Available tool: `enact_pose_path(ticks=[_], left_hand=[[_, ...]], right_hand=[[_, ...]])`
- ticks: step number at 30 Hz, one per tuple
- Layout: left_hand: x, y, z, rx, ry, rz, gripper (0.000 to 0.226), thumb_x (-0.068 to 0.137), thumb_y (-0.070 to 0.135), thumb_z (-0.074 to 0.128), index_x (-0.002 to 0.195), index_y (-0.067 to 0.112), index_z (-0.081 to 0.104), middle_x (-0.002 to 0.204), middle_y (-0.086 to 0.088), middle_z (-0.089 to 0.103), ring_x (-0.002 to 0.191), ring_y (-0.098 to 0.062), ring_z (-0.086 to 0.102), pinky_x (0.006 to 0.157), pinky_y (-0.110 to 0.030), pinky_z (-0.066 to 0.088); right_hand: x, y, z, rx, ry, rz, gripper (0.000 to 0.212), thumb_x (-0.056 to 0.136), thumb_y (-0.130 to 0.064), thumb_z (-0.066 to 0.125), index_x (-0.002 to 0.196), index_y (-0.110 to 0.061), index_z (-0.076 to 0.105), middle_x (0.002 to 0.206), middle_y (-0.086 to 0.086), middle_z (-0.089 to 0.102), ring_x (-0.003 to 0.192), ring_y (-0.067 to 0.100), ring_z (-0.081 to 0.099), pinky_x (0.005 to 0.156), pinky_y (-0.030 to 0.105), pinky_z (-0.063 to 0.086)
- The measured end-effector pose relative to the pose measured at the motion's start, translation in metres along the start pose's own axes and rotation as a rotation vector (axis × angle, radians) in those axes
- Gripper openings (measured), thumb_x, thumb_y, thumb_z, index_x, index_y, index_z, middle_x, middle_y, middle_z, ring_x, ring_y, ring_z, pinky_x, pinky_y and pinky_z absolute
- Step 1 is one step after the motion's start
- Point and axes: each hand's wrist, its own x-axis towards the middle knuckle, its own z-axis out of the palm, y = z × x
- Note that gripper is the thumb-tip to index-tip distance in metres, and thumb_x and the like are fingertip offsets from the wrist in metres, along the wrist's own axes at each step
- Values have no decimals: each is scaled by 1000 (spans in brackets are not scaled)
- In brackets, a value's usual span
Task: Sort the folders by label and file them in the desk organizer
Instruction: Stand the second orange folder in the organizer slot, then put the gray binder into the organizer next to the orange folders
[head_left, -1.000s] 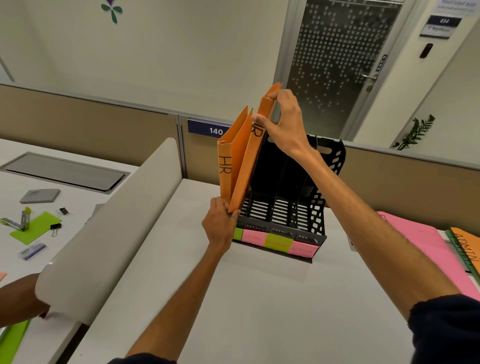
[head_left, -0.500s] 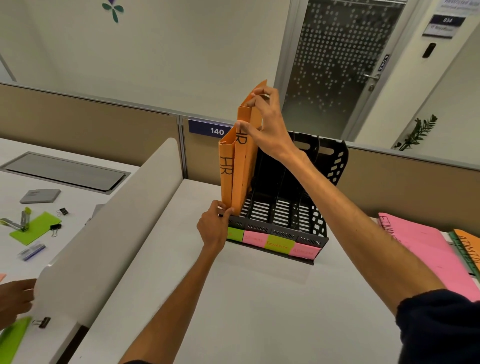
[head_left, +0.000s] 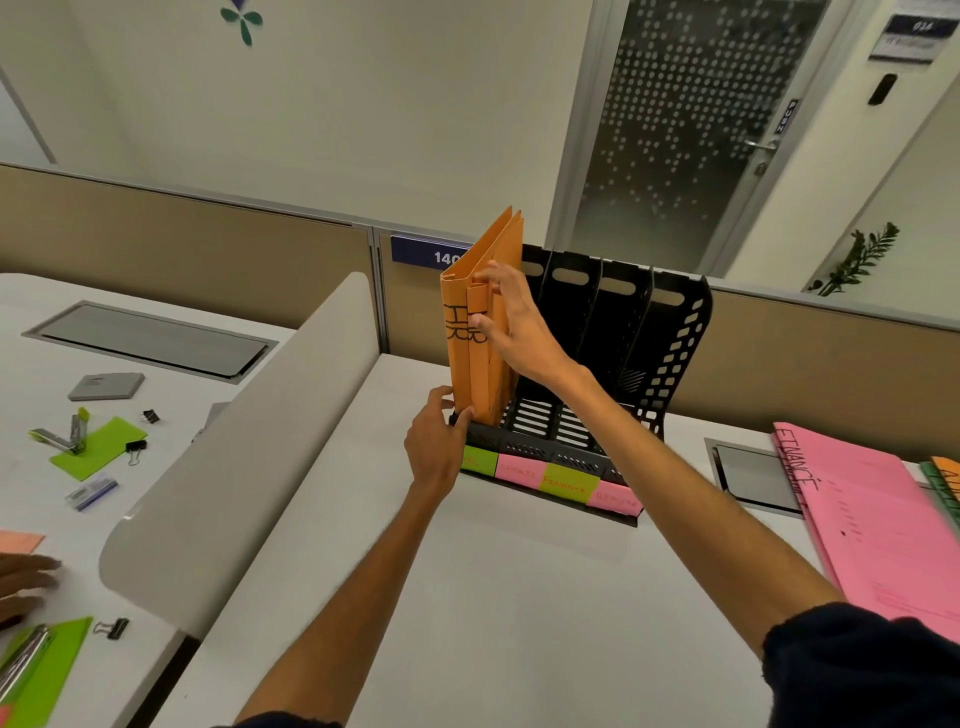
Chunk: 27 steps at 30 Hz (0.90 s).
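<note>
Green paper (head_left: 98, 447) lies on the neighbouring desk at far left, near a stapler (head_left: 62, 436); a curved grey divider (head_left: 249, 441) stands between that desk and the white desk (head_left: 519, 597); the left hand (head_left: 436, 447) reaches the organizer's front left corner, thumb and curled fingers pinching the foot of the orange folders (head_left: 480, 364); these two folders, both marked HR on the spine, stand upright and touching in the leftmost compartment; the right hand (head_left: 511, 327) holds them higher up, thumb pressed on a spine, fingers spread along the side and over the top; the black desk organizer (head_left: 675, 338) has green and pink labels (head_left: 563, 483) along its front lip; a pink folder (head_left: 857, 519) marked FINANCE lies flat at far right, well apart.
</note>
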Motion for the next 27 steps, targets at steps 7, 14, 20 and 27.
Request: enact_pose_path(ticks=[7, 14, 20, 27], left_hand=[[-14, 7, 0, 22, -3, -5, 47, 91, 43, 62, 127, 17, 46, 123, -6, 63, 94, -22, 68, 82, -37, 54], [-29, 30, -13, 11, -57, 95, 45, 92, 33, 62, 128, 11, 46, 135, -8, 46, 103, -27, 65, 86, -40, 58], [-56, 49, -21, 14, -71, 170, 44, 95, 34, 58, 129, 10, 45, 131, -9, 48, 107, -27, 61, 83, -33, 55], [-97, 74, -8, -12, -120, 219, 35, 94, 28, 59, 124, 11, 51, 126, -8, 55, 108, -24, 58, 83, -30, 50]], right_hand=[[-21, -2, -4, 39, 32, 25, 72, 97, -17, 54, 152, -33, 11, 157, 0, 16, 142, 27, 32, 109, 51, 40], [-53, -13, -25, 78, 59, 186, 62, 98, -16, 52, 150, -27, 20, 152, 5, 30, 134, 21, 43, 104, 40, 42], [-100, -14, -47, -7, 78, 298, 47, 98, -17, 53, 143, -13, 39, 141, 6, 46, 131, 17, 45, 111, 38, 40], [-168, 1, -73, -51, 126, 407, 40, 98, -16, 53, 137, -10, 46, 135, 8, 52, 123, 18, 52, 101, 28, 43]])
